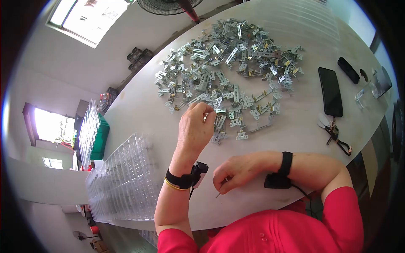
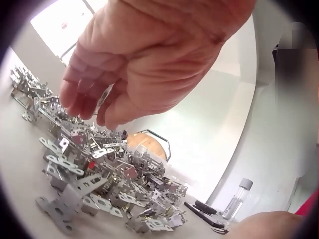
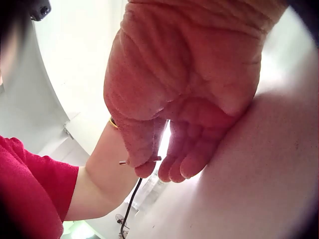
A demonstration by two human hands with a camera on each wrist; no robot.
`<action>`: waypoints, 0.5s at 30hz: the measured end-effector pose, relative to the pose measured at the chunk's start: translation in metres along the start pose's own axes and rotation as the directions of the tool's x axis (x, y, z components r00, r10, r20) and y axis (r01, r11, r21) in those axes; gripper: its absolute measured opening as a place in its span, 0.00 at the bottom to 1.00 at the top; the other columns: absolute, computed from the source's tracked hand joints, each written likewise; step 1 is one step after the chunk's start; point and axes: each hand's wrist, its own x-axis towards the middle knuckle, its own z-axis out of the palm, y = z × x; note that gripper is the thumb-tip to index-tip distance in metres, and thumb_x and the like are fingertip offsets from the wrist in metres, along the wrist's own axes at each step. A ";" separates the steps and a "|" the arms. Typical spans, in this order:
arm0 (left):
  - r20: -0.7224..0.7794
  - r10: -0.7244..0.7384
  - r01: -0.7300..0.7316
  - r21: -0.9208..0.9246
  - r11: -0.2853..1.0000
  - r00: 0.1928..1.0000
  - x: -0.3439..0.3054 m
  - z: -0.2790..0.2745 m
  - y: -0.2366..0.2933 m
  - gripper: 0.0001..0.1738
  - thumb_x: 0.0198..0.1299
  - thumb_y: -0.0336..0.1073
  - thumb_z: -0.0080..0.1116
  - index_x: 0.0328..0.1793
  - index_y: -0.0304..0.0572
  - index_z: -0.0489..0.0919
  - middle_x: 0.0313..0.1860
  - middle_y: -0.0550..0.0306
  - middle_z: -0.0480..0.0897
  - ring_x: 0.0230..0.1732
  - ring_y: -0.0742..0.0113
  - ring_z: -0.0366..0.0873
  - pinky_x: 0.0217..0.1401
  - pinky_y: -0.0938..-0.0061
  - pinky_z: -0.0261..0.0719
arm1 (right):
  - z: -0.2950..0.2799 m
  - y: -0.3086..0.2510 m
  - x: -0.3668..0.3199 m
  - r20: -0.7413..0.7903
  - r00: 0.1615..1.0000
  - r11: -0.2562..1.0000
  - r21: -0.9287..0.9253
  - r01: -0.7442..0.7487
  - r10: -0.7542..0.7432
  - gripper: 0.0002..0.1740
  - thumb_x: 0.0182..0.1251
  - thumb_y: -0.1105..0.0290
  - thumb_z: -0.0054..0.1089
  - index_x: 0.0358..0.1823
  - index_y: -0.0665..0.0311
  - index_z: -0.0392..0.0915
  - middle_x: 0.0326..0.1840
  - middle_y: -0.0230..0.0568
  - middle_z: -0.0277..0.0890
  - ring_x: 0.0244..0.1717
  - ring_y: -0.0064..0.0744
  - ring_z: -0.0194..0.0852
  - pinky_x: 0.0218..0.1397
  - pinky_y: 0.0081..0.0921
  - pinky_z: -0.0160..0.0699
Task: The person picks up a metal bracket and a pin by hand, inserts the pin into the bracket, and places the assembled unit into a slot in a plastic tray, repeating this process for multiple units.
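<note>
At the heap of stamped metal brackets [image 1: 228, 59] lying just ahead of it, the left hand [image 1: 195, 126] pinches a small silver metal bracket [image 2: 103, 98]. The right hand [image 1: 234, 170] (nearer the body) grips a thin metal pin [image 3: 140, 160].

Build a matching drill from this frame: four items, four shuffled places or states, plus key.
Items
1. left hand
2. right hand
3. black phone
4. clear trays

Places or states
A. pinches a thin pin
B. stacked at the left edge of the table
C. lies flat on the right, apart from the pile
D. pinches a metal part at the near edge of the bracket pile

Pairs: 1-D, 2-A, 3-C, 4-B
</note>
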 end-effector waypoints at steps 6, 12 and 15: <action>-0.010 0.134 -0.134 0.022 0.991 0.991 0.023 0.016 0.017 0.08 0.61 0.33 0.63 0.41 0.35 0.84 0.35 0.48 0.84 0.36 0.57 0.83 0.42 0.65 0.80 | -0.004 -0.001 0.001 0.010 1.000 1.000 0.003 0.005 -0.005 0.10 0.70 0.63 0.63 0.40 0.63 0.84 0.36 0.35 0.78 0.38 0.29 0.75 0.45 0.29 0.73; 0.038 0.111 -0.115 0.134 0.984 0.993 0.052 0.047 0.036 0.17 0.60 0.44 0.65 0.40 0.33 0.82 0.37 0.43 0.84 0.41 0.47 0.83 0.47 0.58 0.79 | 0.001 0.008 0.005 -0.001 0.997 0.997 -0.036 0.073 -0.073 0.10 0.69 0.63 0.61 0.36 0.63 0.81 0.34 0.36 0.76 0.36 0.32 0.74 0.44 0.31 0.72; 0.070 0.065 -0.080 0.239 0.968 0.995 0.059 0.054 0.039 0.22 0.59 0.49 0.64 0.38 0.31 0.82 0.38 0.38 0.85 0.46 0.39 0.83 0.50 0.52 0.79 | 0.001 0.007 0.004 0.005 0.997 0.995 -0.069 0.077 -0.077 0.11 0.69 0.63 0.60 0.36 0.63 0.80 0.34 0.37 0.75 0.36 0.34 0.74 0.44 0.32 0.72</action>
